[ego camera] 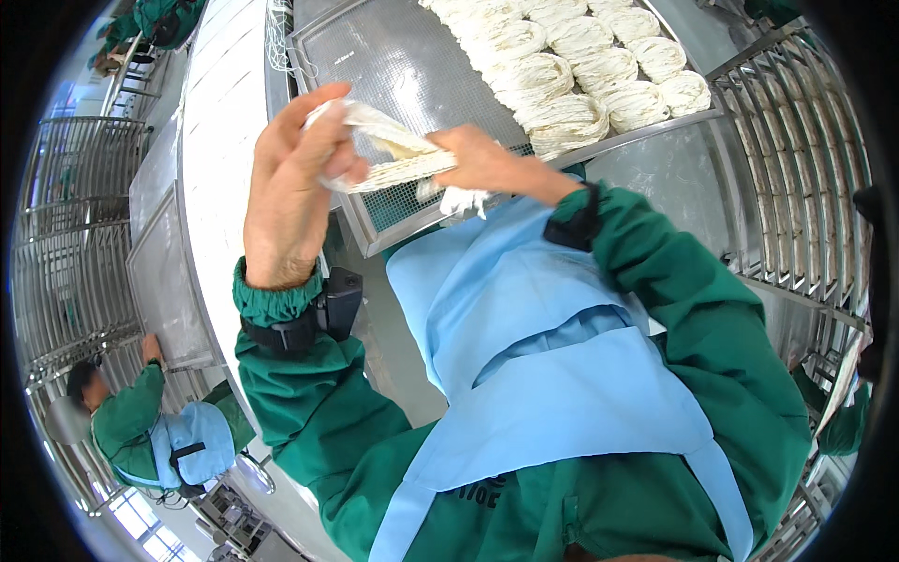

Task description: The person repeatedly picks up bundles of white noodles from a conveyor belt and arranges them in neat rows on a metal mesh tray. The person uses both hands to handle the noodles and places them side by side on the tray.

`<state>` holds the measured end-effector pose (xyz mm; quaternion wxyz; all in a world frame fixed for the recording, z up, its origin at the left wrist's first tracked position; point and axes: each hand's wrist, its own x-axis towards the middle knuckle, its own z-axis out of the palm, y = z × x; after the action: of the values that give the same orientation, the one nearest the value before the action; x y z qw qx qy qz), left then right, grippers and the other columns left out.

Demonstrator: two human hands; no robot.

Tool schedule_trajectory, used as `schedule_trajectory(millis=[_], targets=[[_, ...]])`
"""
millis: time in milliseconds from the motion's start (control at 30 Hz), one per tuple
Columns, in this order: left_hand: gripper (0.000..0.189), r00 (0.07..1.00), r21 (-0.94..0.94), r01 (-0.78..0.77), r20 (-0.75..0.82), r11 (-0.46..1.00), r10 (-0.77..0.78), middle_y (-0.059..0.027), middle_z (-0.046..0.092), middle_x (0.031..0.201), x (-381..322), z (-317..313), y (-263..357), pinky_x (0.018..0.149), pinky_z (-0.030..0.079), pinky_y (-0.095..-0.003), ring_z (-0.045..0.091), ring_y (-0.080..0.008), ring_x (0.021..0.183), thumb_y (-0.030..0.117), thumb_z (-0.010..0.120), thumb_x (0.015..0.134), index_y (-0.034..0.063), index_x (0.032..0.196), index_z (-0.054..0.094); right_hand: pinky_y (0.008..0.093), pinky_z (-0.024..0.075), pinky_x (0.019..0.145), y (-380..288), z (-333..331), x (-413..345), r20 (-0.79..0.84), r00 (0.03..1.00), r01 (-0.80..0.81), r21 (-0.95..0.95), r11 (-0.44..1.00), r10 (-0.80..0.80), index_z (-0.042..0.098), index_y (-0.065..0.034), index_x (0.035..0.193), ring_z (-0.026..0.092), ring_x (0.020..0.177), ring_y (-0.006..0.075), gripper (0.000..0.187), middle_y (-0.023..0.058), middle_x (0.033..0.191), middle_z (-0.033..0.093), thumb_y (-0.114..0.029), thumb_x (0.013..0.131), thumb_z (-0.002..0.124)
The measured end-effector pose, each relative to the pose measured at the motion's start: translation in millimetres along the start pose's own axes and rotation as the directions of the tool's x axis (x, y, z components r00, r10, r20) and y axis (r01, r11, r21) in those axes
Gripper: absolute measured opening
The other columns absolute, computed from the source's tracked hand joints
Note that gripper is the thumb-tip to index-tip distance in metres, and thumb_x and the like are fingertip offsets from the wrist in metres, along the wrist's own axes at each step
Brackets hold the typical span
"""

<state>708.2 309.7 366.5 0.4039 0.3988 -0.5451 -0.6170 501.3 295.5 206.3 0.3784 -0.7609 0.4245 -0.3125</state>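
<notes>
A looped skein of pale noodles point(404, 171) is stretched between my two hands, above the near left corner of a mesh tray. My left hand point(298, 165) is raised at the loop's left end, its fingers curled through the strands and slightly blurred. My right hand point(484, 160) grips the other end, and short loose ends dangle below it. Beneath lies the metal-framed mesh tray point(421, 77). Coiled noodle bundles point(555, 84) sit in rows on the tray's right part.
A white conveyor belt point(214, 126) runs along my left. Metal racks stand at left point(81, 183) and right point(793, 168), the right one holding stacked trays. A co-worker point(154, 428) in green and blue reaches toward another framed tray point(168, 288). White strands point(279, 42) hang beside the belt.
</notes>
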Motion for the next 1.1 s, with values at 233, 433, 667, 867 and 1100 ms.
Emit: schedule_trajectory(millis=[233,433,667,867,1100], targets=[[0.025,0.943,-0.350,0.059,-0.287,0.935,-0.167,0.0023,0.046,0.072,0.0,-53.0,-144.2,0.054,0.042,-0.0249,0.040,-0.0052,0.057,0.012,0.058,0.099,-0.0026,0.120,0.060,0.0413,0.0486,0.080,76.7,-48.6,-25.1,0.125,0.984,0.160,-0.287,0.945,-0.128,0.062,-0.0039,0.110,0.060,0.097,0.0327,0.034,0.0138,0.102,0.063,-0.019,0.080,0.070],[0.038,0.939,0.000,0.089,-0.334,0.996,-0.084,-0.0046,0.058,0.082,-13.0,0.4,-171.0,0.065,0.050,-0.0270,0.056,-0.0109,0.069,0.023,0.059,0.100,-0.0031,0.127,0.051,0.0395,0.0472,0.095,99.0,-38.2,-44.6,0.052,0.978,0.205,-0.389,0.898,-0.201,0.061,-0.0038,0.120,0.057,0.108,0.0317,0.049,0.0100,0.115,0.061,-0.002,0.073,0.075],[0.058,0.986,0.148,0.148,-0.104,0.978,-0.133,-0.0121,0.061,0.102,38.3,100.7,-153.5,0.079,0.050,-0.0288,0.059,-0.0158,0.089,0.027,0.056,0.101,-0.0083,0.143,0.038,0.0414,0.0470,0.096,88.6,-58.2,-55.0,0.007,0.990,0.139,-0.296,0.945,-0.144,0.056,-0.0025,0.128,0.058,0.113,0.0343,0.060,0.0134,0.122,0.062,-0.002,0.071,0.076],[0.045,0.972,0.594,-0.063,-0.145,0.802,0.184,-0.0217,0.067,0.109,34.8,90.1,-174.9,0.092,0.047,-0.0502,0.063,-0.0391,0.106,0.026,0.049,0.102,-0.0067,0.132,0.050,0.0437,0.0422,0.107,62.6,-77.0,-64.2,0.051,0.927,0.356,-0.440,0.825,-0.372,0.063,-0.0033,0.116,0.055,0.118,0.0297,0.044,0.0120,0.120,0.062,0.004,0.073,0.067],[0.021,0.973,0.996,0.047,-0.062,0.072,0.223,-0.0122,0.062,0.107,59.6,63.2,-239.6,0.093,0.036,-0.0520,0.055,-0.0327,0.106,0.021,0.054,0.098,0.0040,0.106,0.062,0.0476,0.0312,0.119,91.3,-77.7,-52.9,0.233,0.880,0.467,-0.576,0.671,-0.413,0.064,-0.0053,0.090,0.054,0.116,0.0247,0.020,0.0048,0.101,0.062,0.007,0.075,0.060]])
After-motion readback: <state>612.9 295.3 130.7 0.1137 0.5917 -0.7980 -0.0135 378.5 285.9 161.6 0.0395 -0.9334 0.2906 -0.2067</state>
